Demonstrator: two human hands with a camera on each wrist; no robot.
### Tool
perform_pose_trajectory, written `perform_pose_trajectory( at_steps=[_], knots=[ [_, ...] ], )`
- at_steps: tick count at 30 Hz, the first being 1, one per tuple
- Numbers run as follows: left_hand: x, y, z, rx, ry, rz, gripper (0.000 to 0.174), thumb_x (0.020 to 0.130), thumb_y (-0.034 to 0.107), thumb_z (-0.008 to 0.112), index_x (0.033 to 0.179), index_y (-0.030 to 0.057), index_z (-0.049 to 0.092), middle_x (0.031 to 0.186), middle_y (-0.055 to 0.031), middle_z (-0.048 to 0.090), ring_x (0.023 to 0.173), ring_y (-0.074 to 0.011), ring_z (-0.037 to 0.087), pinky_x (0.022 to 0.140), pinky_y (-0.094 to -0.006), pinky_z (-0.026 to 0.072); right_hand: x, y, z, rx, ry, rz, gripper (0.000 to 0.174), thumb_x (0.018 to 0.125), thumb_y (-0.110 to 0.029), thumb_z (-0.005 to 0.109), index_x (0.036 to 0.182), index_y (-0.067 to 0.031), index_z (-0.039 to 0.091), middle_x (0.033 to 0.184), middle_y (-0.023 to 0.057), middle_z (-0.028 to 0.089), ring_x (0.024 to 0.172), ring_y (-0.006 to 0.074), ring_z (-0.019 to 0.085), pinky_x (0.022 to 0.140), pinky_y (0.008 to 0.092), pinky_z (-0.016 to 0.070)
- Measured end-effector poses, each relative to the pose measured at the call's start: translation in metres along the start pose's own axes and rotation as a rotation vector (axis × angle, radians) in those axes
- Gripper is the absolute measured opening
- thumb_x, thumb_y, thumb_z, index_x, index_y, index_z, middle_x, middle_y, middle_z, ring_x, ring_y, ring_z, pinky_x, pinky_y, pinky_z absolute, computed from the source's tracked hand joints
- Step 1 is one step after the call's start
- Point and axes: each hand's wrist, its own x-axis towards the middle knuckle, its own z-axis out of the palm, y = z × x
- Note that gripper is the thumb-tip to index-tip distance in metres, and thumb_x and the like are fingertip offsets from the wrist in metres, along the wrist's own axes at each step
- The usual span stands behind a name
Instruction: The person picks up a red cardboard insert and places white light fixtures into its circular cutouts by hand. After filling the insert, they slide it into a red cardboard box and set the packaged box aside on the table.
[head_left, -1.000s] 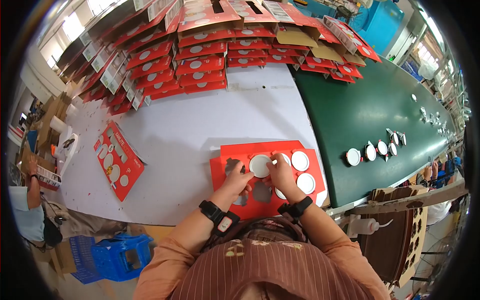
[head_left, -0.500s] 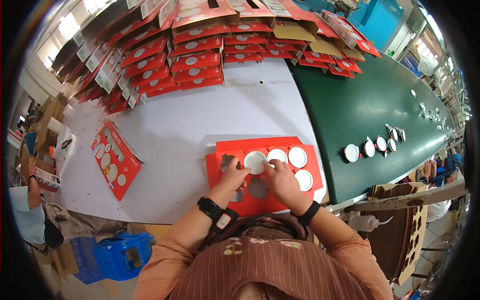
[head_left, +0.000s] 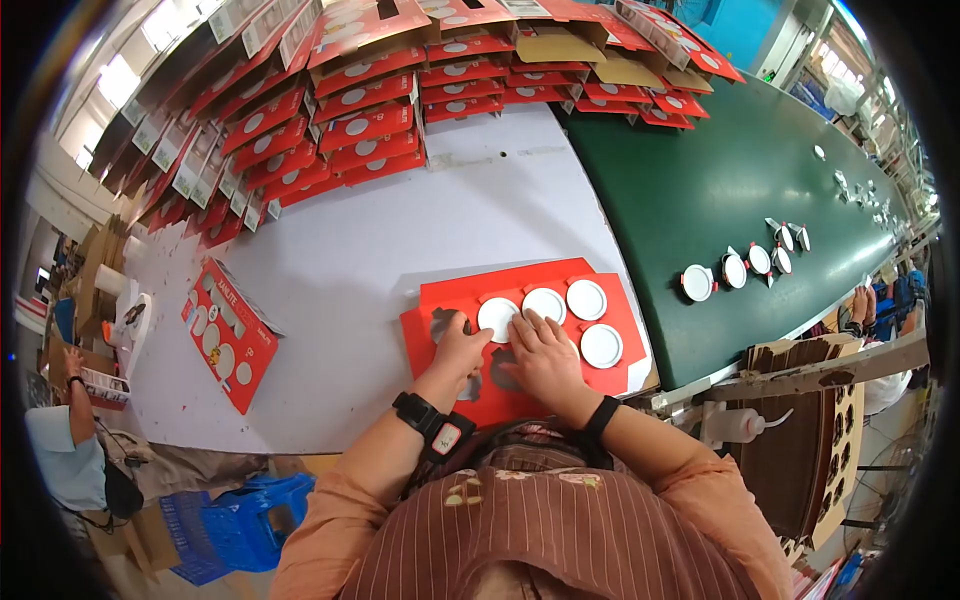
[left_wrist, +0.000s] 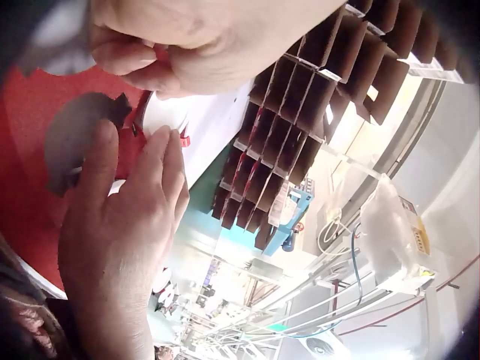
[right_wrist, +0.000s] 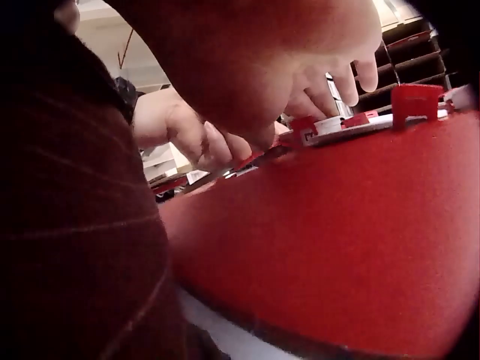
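A red cardboard panel (head_left: 520,282) lies on the white table before me, with several round white downlights set in its cut-outs. My right hand (head_left: 545,365) lies across its middle with fingers fairly straight, fingertips on the right rim of one downlight (head_left: 497,318). It partly covers the downlight behind it. From the left, my left hand (head_left: 460,352) reaches over the panel, fingers curled and thumb at that downlight's left rim. I cannot tell whether these fingers pinch anything. Grey openings show beside both hands. In the right wrist view, red tabs (right_wrist: 417,103) stand up from the panel.
A printed red carton (head_left: 232,335) lies at the left. Stacked red cartons (head_left: 370,125) fill the back of the table. On the green surface (head_left: 680,180) at the right stand several more downlights (head_left: 697,283). Another person's arm (head_left: 80,405) shows at the far left.
My right hand has gone from bent fingers at the downlight's rim to lying flatter over the panel. The left hand stays at the same downlight. The head view has shifted slightly.
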Motion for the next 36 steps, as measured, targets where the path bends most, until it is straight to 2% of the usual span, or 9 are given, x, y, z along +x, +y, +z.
perform_pose_trajectory(
  at_steps=[7,10,15,17,21,25,30,33,36],
  knots=[
    [0.014,-0.011,-0.004,0.060,-0.028,0.079,0.025,0.086,0.012,0.057,0.106,0.0113,0.043,0.058,0.0014,0.039,0.036,-0.0073,0.032,0.033,-0.0257,0.0216,0.000,0.005,0.014,0.121,0.099,-0.066,0.028,0.077,-0.015,0.056,0.101,-0.0017,0.061,0.115,0.0130,0.056,0.111,0.0281,0.051,0.095,0.0396,0.0412],
    [0.019,-0.010,-0.015,-0.008,-0.039,0.057,0.026,0.086,0.010,0.055,0.108,0.0151,0.044,0.056,0.0025,0.036,0.034,-0.0072,0.030,0.032,-0.0253,0.0201,0.003,0.011,-0.020,0.181,0.119,-0.116,0.038,0.079,-0.022,0.061,0.112,-0.0031,0.058,0.117,0.0152,0.056,0.114,0.0313,0.049,0.097,0.0418,0.0387],
    [0.015,0.005,-0.016,0.010,0.040,0.057,0.038,0.087,0.010,0.054,0.122,0.0144,0.041,0.063,-0.0007,0.042,0.035,-0.0080,0.031,0.033,-0.0253,0.0220,-0.016,0.120,-0.057,0.028,0.569,0.573,0.040,0.074,-0.016,0.070,0.108,-0.0009,0.056,0.108,0.0175,0.059,0.100,0.0352,0.055,0.087,0.0442,0.0429],
    [0.026,0.003,-0.020,0.019,0.054,0.064,0.049,0.087,0.009,0.052,0.133,0.0140,0.035,0.071,-0.0044,0.050,0.037,-0.0101,0.037,0.033,-0.0258,0.0271,-0.039,0.178,-0.053,-0.073,0.525,1.094,0.049,0.074,-0.029,0.071,0.111,-0.0004,0.055,0.109,0.0187,0.058,0.098,0.0369,0.055,0.088,0.0438,0.0439],
    [0.034,0.011,-0.011,0.092,0.046,0.087,0.067,0.085,0.006,0.051,0.143,0.0034,0.019,0.088,-0.0169,0.057,0.041,-0.0140,0.050,0.035,-0.0268,0.0360,-0.067,0.234,-0.049,0.051,0.297,1.456,0.065,0.073,-0.044,0.073,0.119,-0.0041,0.053,0.118,0.0184,0.056,0.109,0.0356,0.053,0.091,0.0419,0.0448],
    [0.044,0.002,-0.015,0.161,0.074,0.166,0.067,0.084,0.004,0.051,0.143,0.0046,0.020,0.137,-0.0284,0.035,0.048,-0.0161,0.057,0.039,-0.0265,0.0439,-0.059,0.235,-0.044,0.178,0.319,1.463,0.076,0.068,-0.036,0.078,0.128,-0.0066,0.043,0.115,0.0188,0.059,0.107,0.0345,0.057,0.091,0.0412,0.0459],
    [0.024,0.005,-0.013,0.276,0.191,0.410,0.057,0.084,0.004,0.054,0.137,0.0045,0.032,0.129,-0.0211,0.041,0.059,-0.0171,0.059,0.045,-0.0269,0.0481,-0.057,0.240,-0.025,0.377,0.355,1.463,0.086,0.066,-0.032,0.078,0.137,-0.0065,0.034,0.112,0.0157,0.062,0.103,0.0318,0.060,0.089,0.0404,0.0471],
    [0.031,-0.008,-0.017,0.333,0.209,0.614,0.047,0.082,-0.001,0.057,0.126,0.0037,0.045,0.121,-0.0159,0.043,0.080,-0.0192,0.058,0.056,-0.0269,0.0526,-0.050,0.249,-0.021,0.253,0.309,1.463,0.072,0.069,-0.040,0.075,0.125,-0.0028,0.050,0.119,0.0201,0.058,0.111,0.0351,0.056,0.094,0.0409,0.0456],
    [0.015,-0.005,-0.013,0.401,0.203,0.655,0.043,0.082,0.001,0.057,0.124,0.0029,0.048,0.120,-0.0146,0.044,0.071,-0.0171,0.059,0.057,-0.0273,0.0512,-0.037,0.269,-0.018,0.238,0.390,1.399,0.084,0.068,-0.043,0.076,0.132,0.0001,0.044,0.122,0.0214,0.056,0.112,0.0360,0.055,0.095,0.0398,0.0447]
  ],
)
